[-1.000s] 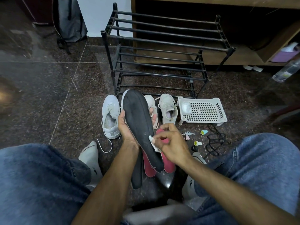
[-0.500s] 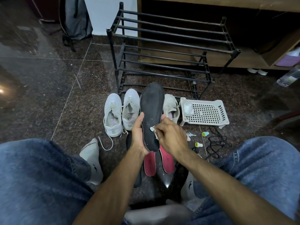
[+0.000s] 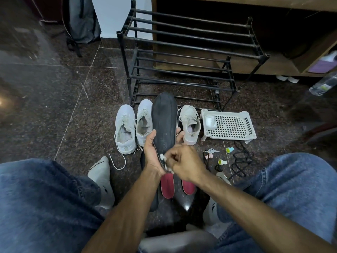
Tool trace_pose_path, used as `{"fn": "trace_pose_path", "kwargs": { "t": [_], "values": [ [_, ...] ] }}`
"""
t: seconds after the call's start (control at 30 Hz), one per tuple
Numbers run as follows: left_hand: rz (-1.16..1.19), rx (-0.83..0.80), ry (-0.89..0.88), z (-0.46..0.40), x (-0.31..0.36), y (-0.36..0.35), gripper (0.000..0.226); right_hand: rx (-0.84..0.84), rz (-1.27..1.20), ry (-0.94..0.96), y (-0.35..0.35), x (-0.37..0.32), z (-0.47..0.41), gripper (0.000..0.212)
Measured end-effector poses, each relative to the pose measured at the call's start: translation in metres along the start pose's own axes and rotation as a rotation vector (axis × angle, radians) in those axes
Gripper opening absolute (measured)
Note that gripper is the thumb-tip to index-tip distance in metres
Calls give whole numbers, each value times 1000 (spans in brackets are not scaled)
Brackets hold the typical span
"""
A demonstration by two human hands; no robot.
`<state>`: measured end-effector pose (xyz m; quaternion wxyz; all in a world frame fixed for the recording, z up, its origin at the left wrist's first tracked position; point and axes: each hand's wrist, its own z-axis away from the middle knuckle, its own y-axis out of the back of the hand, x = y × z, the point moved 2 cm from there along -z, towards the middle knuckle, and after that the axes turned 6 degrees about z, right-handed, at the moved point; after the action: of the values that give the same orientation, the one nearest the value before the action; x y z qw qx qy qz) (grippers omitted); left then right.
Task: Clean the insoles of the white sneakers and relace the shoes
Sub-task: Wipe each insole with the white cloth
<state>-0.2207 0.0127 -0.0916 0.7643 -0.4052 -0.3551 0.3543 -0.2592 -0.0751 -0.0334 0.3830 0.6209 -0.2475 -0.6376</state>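
Note:
My left hand (image 3: 152,152) grips a black insole (image 3: 165,121) by its heel end and holds it upright, toe pointing away. My right hand (image 3: 184,162) pinches a small white wipe (image 3: 162,157) and presses it against the insole's lower part. Behind the insole, three white sneakers stand on the floor: two side by side at the left (image 3: 125,128) (image 3: 145,121), one to the right (image 3: 190,123). Two red insoles (image 3: 167,186) lie on the floor under my hands, beside another black insole (image 3: 155,203). A loose white lace (image 3: 118,163) trails from the left sneaker.
A black metal shoe rack (image 3: 182,57) stands behind the sneakers. A white perforated plastic tray (image 3: 229,125) sits to the right, with keys (image 3: 211,151), small yellow-and-blue caps (image 3: 229,149) and a black cord (image 3: 240,161) near it. My jeans-clad knees frame both sides.
The black insole swung from a leftward tilt to upright and shifted right. My right hand with the wipe rubbed along its lower part, up and back down toward the heel.

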Motion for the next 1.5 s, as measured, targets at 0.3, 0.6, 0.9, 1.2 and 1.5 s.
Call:
{"fn": "trace_pose_path", "kwargs": {
  "t": [0.3,0.6,0.9,1.2,1.5],
  "values": [
    [-56,-122,121,4,-2,-15,66,88,-937,-330,16,-1,-9,15],
    [-54,-191,73,5,-5,-16,64,110,-785,-197,22,13,-4,11],
    [-83,-81,8,9,3,-13,58,329,129,145,11,18,4,18],
    [-88,-46,70,5,-1,-6,67,60,257,153,15,8,6,29],
    [-8,-29,105,5,-10,-3,44,88,493,109,40,1,-34,20]
  ]
}}
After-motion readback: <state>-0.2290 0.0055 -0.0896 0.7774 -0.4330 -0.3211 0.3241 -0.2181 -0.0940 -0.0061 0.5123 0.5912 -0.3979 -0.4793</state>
